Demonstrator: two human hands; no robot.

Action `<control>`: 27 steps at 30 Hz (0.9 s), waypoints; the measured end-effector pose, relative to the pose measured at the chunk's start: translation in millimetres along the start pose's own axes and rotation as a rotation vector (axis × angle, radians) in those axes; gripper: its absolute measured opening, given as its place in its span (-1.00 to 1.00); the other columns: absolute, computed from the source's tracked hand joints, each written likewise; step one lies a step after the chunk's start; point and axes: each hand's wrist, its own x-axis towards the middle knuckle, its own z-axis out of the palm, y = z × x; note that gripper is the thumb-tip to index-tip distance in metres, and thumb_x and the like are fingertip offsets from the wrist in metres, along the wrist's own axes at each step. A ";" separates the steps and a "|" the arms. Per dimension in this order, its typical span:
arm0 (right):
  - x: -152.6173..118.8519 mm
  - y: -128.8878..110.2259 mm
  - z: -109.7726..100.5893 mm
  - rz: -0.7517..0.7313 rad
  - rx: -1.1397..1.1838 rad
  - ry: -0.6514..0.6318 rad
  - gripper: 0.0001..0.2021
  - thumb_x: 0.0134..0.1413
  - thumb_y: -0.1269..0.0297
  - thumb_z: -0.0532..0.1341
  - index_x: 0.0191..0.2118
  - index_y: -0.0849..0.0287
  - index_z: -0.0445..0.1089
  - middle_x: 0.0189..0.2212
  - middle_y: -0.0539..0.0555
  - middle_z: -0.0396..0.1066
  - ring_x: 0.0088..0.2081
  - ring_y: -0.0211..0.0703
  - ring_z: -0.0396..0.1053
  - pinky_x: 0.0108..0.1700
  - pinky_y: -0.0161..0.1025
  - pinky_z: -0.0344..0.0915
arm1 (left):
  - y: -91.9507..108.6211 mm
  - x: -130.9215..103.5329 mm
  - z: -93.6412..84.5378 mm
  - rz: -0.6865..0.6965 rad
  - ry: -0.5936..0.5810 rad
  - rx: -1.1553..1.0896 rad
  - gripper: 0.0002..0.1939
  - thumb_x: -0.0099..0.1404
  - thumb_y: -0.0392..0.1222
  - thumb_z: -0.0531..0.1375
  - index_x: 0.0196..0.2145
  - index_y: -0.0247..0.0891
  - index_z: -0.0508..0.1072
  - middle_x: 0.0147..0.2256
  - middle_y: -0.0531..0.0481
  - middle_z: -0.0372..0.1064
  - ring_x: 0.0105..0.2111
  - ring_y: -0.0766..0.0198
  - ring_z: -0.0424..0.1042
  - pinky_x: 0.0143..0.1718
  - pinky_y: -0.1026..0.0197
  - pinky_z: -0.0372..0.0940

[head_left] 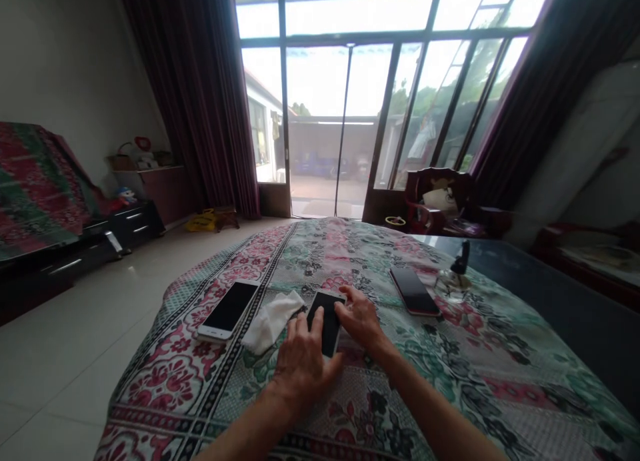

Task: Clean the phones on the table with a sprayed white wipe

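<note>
A smartphone [331, 324] with a dark screen and pale edges lies on the patterned cloth in the middle. My left hand [301, 354] spans its lower left part, the index finger on the screen and the thumb by the lower right corner. At the upper right edge, my right hand [361, 319] grips the same phone, its thumb over the screen. Just left of my left hand is a crumpled white cloth [273, 322]. A white smartphone [230, 309] with a black screen lies farther left. To the right rests a dark smartphone [414, 291].
The floral tablecloth [400, 407] covers the table. A clear glass bottle with a black pump [454, 277] stands at the right. Beyond are a wooden chair [417, 194], glass doors [320, 141] and dark curtains [200, 101]. A low black cabinet [100, 244] stands left.
</note>
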 end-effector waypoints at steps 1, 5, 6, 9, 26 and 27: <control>-0.5 6.6 -1.5 0.002 -0.005 0.003 -0.62 -0.02 0.38 0.12 -0.02 0.30 0.36 -0.10 0.21 0.43 -0.06 -0.02 0.38 0.01 -0.17 0.26 | 5.3 2.6 6.0 -0.009 -0.020 -0.002 -0.17 0.12 0.13 0.18 0.23 -0.39 0.13 0.10 -0.37 0.20 0.11 -0.15 0.16 0.08 -0.02 0.14; -1.4 19.0 -3.2 -0.019 -0.001 -0.010 -0.61 -0.01 0.40 0.10 0.00 0.28 0.34 -0.06 0.20 0.42 -0.02 -0.04 0.36 0.08 -0.15 0.22 | 13.8 11.1 21.1 -0.033 -0.055 -0.012 -0.12 0.09 0.19 0.19 0.22 -0.43 0.14 0.10 -0.39 0.19 0.12 -0.18 0.15 0.07 -0.03 0.14; -1.7 20.6 -3.4 -0.036 0.007 -0.015 -0.61 -0.01 0.40 0.10 0.00 0.27 0.33 -0.04 0.20 0.40 0.00 -0.05 0.35 0.09 -0.16 0.21 | 12.6 12.5 21.5 -0.015 -0.057 -0.021 -0.10 0.09 0.22 0.19 0.22 -0.43 0.13 0.11 -0.39 0.18 0.12 -0.18 0.15 0.07 -0.04 0.15; -4.3 27.5 -4.9 -0.099 0.043 -0.028 -0.58 0.00 0.40 0.08 0.04 0.25 0.28 0.02 0.19 0.35 0.06 -0.07 0.30 0.13 -0.14 0.17 | -1.2 17.0 12.5 0.080 -0.002 -0.041 -0.20 0.16 0.20 0.15 0.20 -0.39 0.17 0.12 -0.35 0.19 0.12 -0.13 0.17 0.07 -0.03 0.16; -12.4 28.9 -42.5 -0.117 -0.179 -0.724 0.40 -0.56 -0.17 0.42 0.34 0.22 -0.43 0.33 0.27 -0.63 0.31 0.19 -0.68 0.29 0.12 -0.54 | -108.8 53.5 6.2 0.128 0.013 -0.017 -0.79 0.31 -0.26 0.01 -0.29 -0.23 0.44 -0.27 -0.06 0.37 -0.26 0.21 0.38 -0.17 0.18 0.26; -12.4 30.1 -41.7 -0.127 -0.181 -0.717 0.39 -0.55 -0.14 0.43 0.34 0.21 -0.42 0.33 0.26 -0.63 0.31 0.18 -0.67 0.28 0.12 -0.55 | -104.2 56.2 5.0 0.121 0.015 -0.042 -0.78 0.31 -0.27 0.00 -0.31 -0.24 0.44 -0.31 -0.05 0.36 -0.30 0.23 0.38 -0.20 0.20 0.27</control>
